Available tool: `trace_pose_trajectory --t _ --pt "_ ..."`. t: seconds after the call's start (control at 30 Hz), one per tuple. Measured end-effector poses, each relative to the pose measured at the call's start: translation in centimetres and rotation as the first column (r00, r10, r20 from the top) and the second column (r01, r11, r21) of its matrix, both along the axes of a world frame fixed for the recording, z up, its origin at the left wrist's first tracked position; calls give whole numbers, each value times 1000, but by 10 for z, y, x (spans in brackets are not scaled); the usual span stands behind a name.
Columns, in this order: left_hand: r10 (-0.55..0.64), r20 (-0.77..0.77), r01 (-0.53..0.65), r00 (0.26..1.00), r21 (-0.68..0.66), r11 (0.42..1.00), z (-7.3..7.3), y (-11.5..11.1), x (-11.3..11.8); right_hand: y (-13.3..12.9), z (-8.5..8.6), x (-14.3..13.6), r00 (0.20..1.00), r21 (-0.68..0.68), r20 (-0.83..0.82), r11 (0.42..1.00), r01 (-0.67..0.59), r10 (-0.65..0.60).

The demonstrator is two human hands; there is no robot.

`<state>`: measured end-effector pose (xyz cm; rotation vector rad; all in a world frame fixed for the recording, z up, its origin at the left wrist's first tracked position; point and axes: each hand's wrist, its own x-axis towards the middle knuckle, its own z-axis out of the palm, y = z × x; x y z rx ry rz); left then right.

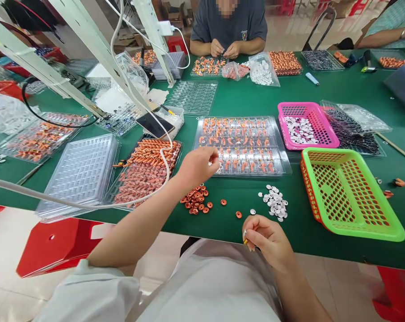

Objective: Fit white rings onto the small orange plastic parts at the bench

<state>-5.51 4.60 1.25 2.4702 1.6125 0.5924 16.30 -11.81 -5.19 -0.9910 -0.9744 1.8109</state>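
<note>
My left hand (200, 166) reaches over the near left corner of a clear plastic tray (284, 165) whose pockets hold rows of small orange parts. Its fingers are curled together, and whatever they may hold is hidden. Close to the table's front edge, my right hand (267, 239) pinches a small white and yellow piece (245, 238) between thumb and fingers. Between the hands lie a heap of orange-brown discs (196, 200) and two single ones. A pile of white discs (276, 203) is just beyond my right hand.
At right stand a green basket (363, 228) nested in an orange one and a pink basket (326, 144) with white pieces. Stacked clear trays (85, 170) and a tray of orange parts (145, 172) are at left. A white cable (167, 167) crosses there. A co-worker (229, 27) sits opposite.
</note>
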Motion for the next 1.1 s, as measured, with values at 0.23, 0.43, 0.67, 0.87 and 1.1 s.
trace_pose_trajectory --t 0.23,0.43,0.67,0.87,1.1 --pt "-30 -121 25 992 -43 999 -13 37 -14 -7 1 21 996 18 14 996 84 -84" --pt "-202 9 202 979 -26 979 -4 -17 -2 -10 5 45 976 49 54 977 208 -211" --pt "-462 169 491 870 -244 836 -27 -99 28 -12 -3 49 957 49 10 956 288 -289" --pt "-407 116 422 906 -322 847 -45 -99 60 -12 -7 46 964 74 52 964 256 -260" --pt "-400 36 384 916 -365 848 -51 -89 77 -18 -7 44 956 121 129 961 250 -265"
